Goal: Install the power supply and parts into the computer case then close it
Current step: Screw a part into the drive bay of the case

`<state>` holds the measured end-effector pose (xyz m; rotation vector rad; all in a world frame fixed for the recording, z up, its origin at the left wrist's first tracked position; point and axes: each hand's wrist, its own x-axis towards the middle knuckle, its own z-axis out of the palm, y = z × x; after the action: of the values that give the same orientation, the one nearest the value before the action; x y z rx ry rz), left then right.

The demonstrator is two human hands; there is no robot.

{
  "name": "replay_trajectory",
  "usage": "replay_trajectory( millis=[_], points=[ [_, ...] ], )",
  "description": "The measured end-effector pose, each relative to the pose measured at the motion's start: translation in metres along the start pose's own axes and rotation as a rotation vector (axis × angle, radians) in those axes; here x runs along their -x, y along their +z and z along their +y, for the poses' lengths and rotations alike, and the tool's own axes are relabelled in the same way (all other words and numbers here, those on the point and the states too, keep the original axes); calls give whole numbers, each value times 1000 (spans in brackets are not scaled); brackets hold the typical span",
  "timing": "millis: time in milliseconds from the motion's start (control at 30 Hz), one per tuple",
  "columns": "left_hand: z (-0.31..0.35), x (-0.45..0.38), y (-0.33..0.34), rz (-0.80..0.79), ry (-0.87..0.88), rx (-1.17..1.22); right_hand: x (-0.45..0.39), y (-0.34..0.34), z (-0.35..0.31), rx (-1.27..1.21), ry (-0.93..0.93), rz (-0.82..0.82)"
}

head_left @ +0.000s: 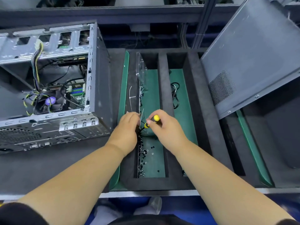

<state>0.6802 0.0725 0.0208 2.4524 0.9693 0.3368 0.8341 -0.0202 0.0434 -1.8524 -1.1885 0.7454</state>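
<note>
Right hand point(164, 127) grips a yellow-and-black screwdriver point(151, 121); left hand point(128, 127) pinches at loose screws point(142, 153) (tiny, slippery; best taken singly, contents unclear) at centre frame. Open computer case point(65, 88), stiff and heavy, upper left.

The dark counter point(48, 172) carries an open computer case point(53, 88) lying on its side. Just beside the case sits a black foam tray point(164, 183) on a green mat point(124, 82). Beyond the tray, well apart from the case, a grey side panel point(253, 62) leans tilted, apparently resting on the counter.
</note>
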Motion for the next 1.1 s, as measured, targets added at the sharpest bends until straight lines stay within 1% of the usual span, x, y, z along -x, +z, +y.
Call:
replay_trajectory(
  millis=[133,300,433,567,733,867,933,1100],
  points=[
    [0,0,-1,41,-38,44,-2,8,5,107,-48,-94],
    [-1,-1,-1,36,-34,48,-3,10,8,171,-104,-105],
    [-1,-2,0,33,-38,56,-4,10,8,161,-99,-104],
    [-1,-2,1,44,-35,68,-2,6,8,79,-58,-83],
    [0,-3,2,74,-20,50,-1,-7,4,-20,0,-27],
    [0,-3,1,78,-41,69,-1,-22,-5,-129,26,28],
    [0,-3,-2,79,-56,110,1,-30,-12,-230,36,67],
    [13,-4,-8,70,-156,336,2,-55,-27,-452,1,184]
  ],
)
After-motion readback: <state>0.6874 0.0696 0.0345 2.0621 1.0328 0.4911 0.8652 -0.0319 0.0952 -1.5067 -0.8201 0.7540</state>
